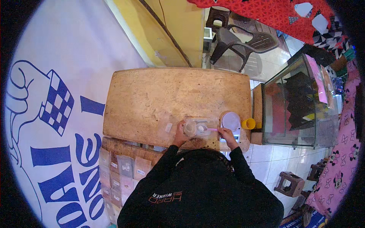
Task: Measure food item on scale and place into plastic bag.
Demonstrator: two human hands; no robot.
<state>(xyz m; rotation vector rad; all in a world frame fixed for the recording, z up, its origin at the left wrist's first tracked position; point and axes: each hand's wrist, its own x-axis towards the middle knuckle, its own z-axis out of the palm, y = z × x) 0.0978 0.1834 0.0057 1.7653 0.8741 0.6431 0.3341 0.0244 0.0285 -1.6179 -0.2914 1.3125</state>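
Note:
My left hand [179, 136] grips the side of a round, clear jar [190, 127] close to the near edge of the wooden table [171, 94]. Between the thumb and fingers of my right hand [227, 136] is the handle of a small pink spoon [212, 129]. The spoon's tip reaches over a clear plastic container [208, 123], where a white substance [201, 128] shows; whether it lies in the spoon or below it, I cannot tell. Beside my right hand stands a digital kitchen scale [234, 136] with a round white pan or lid [231, 121] on top.
A yellow cup [248, 123] stands right of the scale. Left of the jar lies a clear bag with a white label [168, 127]. A glass display case [291, 108] adjoins the table's right. Labelled packets [125, 166] hang at lower left; a plastic chair [239, 42] stands beyond.

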